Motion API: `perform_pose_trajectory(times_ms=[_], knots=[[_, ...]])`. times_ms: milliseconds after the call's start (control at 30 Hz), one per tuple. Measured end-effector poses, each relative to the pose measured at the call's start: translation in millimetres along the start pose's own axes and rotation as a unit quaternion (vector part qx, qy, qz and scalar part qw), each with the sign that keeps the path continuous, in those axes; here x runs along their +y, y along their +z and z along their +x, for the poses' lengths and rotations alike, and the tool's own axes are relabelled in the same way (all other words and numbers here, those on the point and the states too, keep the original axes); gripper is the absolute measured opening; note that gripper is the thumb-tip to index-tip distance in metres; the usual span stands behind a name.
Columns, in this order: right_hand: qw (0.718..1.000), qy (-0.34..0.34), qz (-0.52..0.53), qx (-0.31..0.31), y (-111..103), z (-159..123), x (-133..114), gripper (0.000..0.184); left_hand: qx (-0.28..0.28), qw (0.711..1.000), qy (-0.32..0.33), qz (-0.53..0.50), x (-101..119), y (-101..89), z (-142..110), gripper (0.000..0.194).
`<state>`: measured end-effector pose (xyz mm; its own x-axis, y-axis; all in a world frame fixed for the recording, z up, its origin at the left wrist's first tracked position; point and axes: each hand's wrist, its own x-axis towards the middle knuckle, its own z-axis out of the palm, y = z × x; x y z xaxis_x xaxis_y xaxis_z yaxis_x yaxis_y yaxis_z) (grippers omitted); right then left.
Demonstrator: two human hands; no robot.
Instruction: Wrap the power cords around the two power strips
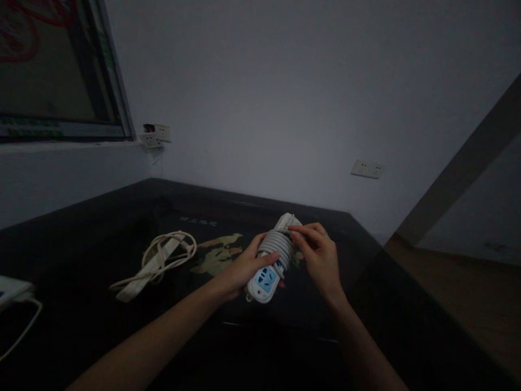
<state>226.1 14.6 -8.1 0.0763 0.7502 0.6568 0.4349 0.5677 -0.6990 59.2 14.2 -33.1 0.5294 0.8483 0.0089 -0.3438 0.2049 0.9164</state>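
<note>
A white power strip (260,292) with blue socket faces is held up over the dark table, tilted with its far end to the upper right. Its grey cord (277,243) is wound in several close turns around the middle. My left hand (248,266) wraps the strip from the left, thumb across the lower turns. At the upper end, my right hand (319,252) pinches with thumb and fingertips on the cord near the last turns. What exactly lies between those fingertips, cord end or plug, is partly hidden.
On the glossy black table (325,364) lies a second white power strip (138,281) with its loose cord (191,247) looped over it. A white device (14,290) with a cable stands at the left edge. Wall sockets (367,169) and a window (52,70) are behind.
</note>
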Motion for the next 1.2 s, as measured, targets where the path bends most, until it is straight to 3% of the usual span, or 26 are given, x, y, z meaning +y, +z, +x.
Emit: perform_pose_trajectory(times_ms=[400, 533, 833, 1067, 1200], knots=[[0.999, 0.034, 0.008, 0.007, 2, 3, 4, 0.016, 0.076, 0.996, 0.049, 0.01, -4, 7.0, 1, 0.076], [0.999, 0.043, 0.019, 0.003, 2, 3, 4, 0.016, 0.064, 0.995, 0.07, 0.015, -5, 4.7, 2, 0.084], [0.997, 0.062, 0.034, 0.025, 9, -3, 1, 0.019, 0.032, 0.995, 0.086, 0.041, -2, 2.1, 0, 0.08], [0.999, 0.036, 0.015, 0.015, 11, -4, 2, 0.02, 0.037, 0.994, 0.089, 0.046, -5, 0.5, 2, 0.067], [0.998, -0.024, -0.058, -0.013, 7, -2, 1, 0.019, 0.048, 0.99, 0.111, 0.078, -3, -0.5, 3, 0.065]])
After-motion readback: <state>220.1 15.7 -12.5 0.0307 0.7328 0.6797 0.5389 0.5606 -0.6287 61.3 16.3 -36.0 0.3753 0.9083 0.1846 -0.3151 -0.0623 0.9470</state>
